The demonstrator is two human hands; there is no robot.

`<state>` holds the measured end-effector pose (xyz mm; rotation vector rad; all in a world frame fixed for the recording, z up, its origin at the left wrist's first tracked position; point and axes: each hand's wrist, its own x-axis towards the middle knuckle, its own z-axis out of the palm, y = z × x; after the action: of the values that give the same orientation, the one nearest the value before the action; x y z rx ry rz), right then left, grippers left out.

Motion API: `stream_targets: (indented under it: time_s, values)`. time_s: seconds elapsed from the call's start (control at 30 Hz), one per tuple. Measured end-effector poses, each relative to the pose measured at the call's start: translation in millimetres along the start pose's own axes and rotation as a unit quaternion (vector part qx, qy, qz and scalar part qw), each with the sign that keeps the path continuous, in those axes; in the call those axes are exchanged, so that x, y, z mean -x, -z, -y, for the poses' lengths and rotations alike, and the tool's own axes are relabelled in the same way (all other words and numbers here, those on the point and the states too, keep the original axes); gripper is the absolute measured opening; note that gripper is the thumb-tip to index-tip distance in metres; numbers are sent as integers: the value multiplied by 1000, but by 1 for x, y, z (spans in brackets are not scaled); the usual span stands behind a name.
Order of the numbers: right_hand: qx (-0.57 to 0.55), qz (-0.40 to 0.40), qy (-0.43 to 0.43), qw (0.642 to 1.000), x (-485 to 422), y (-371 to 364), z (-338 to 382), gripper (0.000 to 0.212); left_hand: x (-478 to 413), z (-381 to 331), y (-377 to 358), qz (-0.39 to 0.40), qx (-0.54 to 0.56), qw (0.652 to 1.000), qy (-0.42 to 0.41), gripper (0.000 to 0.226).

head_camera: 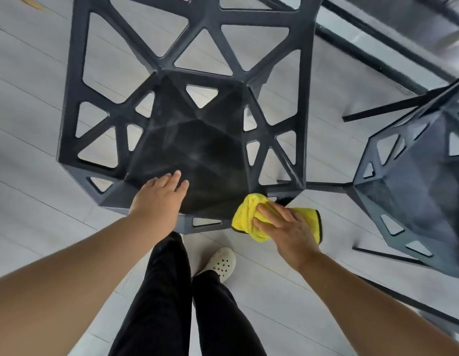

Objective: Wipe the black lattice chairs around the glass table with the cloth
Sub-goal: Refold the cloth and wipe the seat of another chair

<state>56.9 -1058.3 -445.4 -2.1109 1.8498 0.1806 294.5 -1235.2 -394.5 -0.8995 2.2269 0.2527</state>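
- Our black trousers (161, 291) and a pale clog (222, 263) stand on the grey plank floor (30, 124), right at the front of the chair.
- We lay our left hand (159, 199) flat on the front edge of the black lattice chair (197, 150), fingers straight and holding nothing.
- We grip the bunched yellow cloth (245, 214) in our right hand (287, 227), fingers curled over it, pressing it against the chair's front right corner.
- We see a second lattice chair (415, 188) just to the right.
- We see the glass table (372, 57) beyond both chairs, at the upper right.
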Motion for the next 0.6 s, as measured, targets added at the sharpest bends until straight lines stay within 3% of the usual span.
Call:
stream_targets:
  time_s: [0.13,0.27,0.33,0.5,0.6]
  values:
    - [20,-84,-63,994,-1,36,-16,55,5,3,5,4,1,1000,2,70]
    - [52,-164,-85,981,-60,72,-34,51,-1,14,8,0,-14,1000,-9,70]
    - [68,-123,-132,981,-98,78,-43,60,-8,19,5,4,-18,1000,-14,70]
    - [49,107,-155,981,-147,55,-31,74,-21,32,-11,11,-36,999,-28,71]
    - [4,108,-163,981,-153,46,-21,73,-25,38,-19,7,-53,998,-32,74]
